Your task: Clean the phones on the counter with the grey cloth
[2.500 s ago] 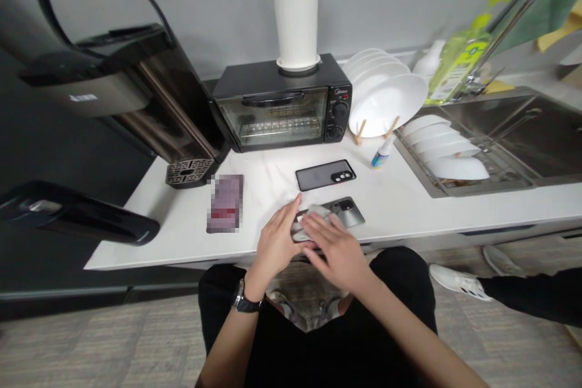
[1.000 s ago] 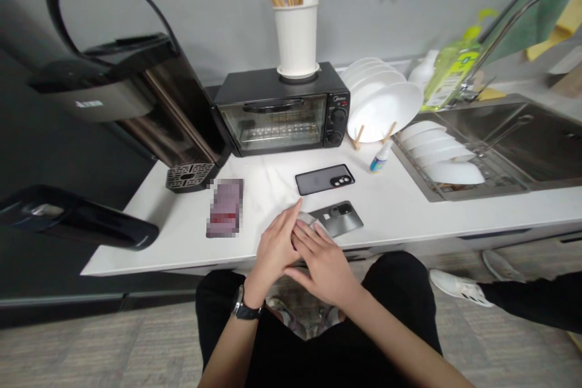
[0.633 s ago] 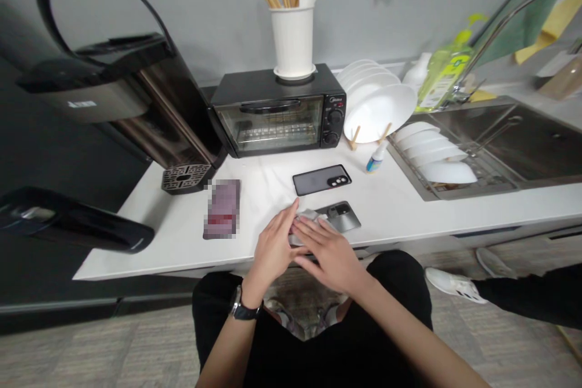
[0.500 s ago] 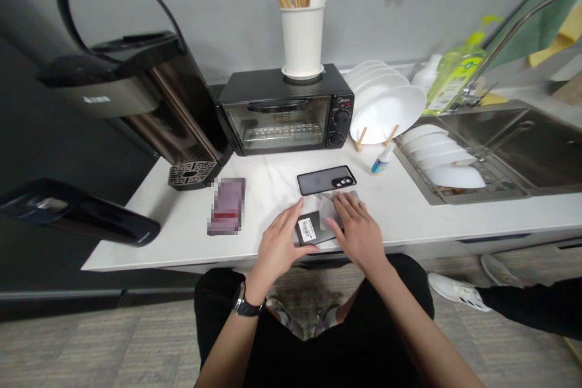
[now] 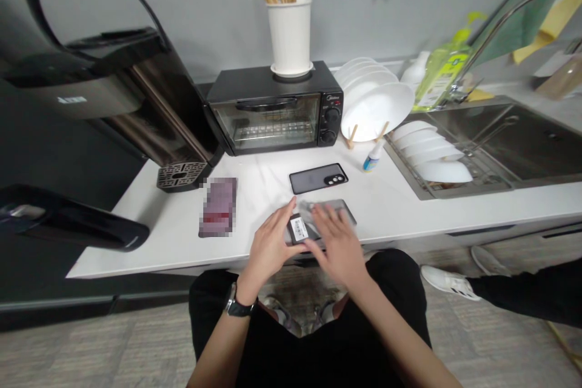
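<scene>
A flat grey phone-sized slab point(image 5: 346, 208) lies near the counter's front edge, with a white barcode label point(image 5: 299, 228) on its dark left end. My left hand point(image 5: 270, 244) holds that end, thumb along the near edge and fingers on the far side. My right hand point(image 5: 339, 245) rests across the slab's middle, fingers stretched out and slightly blurred. A thin greyish sheet point(image 5: 305, 207) shows by its fingertips; whether it is cloth or film I cannot tell. Just behind lies a translucent phone case point(image 5: 313, 179) with a black rim. A small spray bottle point(image 5: 373, 156) stands farther right.
A blurred-out purple item point(image 5: 219, 206) lies to the left, near a dark flask point(image 5: 91, 224) and a tall dispenser point(image 5: 163, 91). Behind are a toaster oven point(image 5: 273, 124) and white plates point(image 5: 377, 109). The sink point(image 5: 513, 157) holds several bowls. Another person's shoe point(image 5: 448, 283) is at right.
My right hand has slid left along the slab toward my left hand, uncovering the slab's right end. The greyish sheet moved left with it. The whole view has shifted slightly.
</scene>
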`<action>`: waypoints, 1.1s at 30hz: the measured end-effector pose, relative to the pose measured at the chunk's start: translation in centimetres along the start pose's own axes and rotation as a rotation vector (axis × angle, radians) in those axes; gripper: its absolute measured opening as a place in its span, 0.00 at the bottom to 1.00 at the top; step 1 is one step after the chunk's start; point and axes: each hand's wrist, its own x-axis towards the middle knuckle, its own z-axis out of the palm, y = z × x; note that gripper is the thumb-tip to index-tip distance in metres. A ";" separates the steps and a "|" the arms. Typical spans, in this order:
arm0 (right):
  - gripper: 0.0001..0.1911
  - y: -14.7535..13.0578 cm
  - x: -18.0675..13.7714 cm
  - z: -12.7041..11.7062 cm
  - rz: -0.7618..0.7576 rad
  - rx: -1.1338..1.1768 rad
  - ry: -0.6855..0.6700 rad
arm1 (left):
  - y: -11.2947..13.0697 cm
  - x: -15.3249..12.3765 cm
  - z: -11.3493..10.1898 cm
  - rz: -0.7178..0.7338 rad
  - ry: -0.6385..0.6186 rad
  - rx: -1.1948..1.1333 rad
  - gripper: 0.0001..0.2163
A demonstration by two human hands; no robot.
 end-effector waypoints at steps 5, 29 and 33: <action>0.31 -0.7 1.0 0.0 -0.139 0.075 -0.078 | 0.1 -0.2 -0.1 -0.008 -0.012 0.000 0.49; 0.25 -2.5 4.2 1.0 -0.283 0.041 0.074 | 0.4 0.2 1.3 -0.229 0.130 -0.299 0.06; 0.22 1.6 4.3 -1.0 -0.070 -0.001 0.194 | 0.3 0.1 1.2 -0.275 0.109 -0.434 0.07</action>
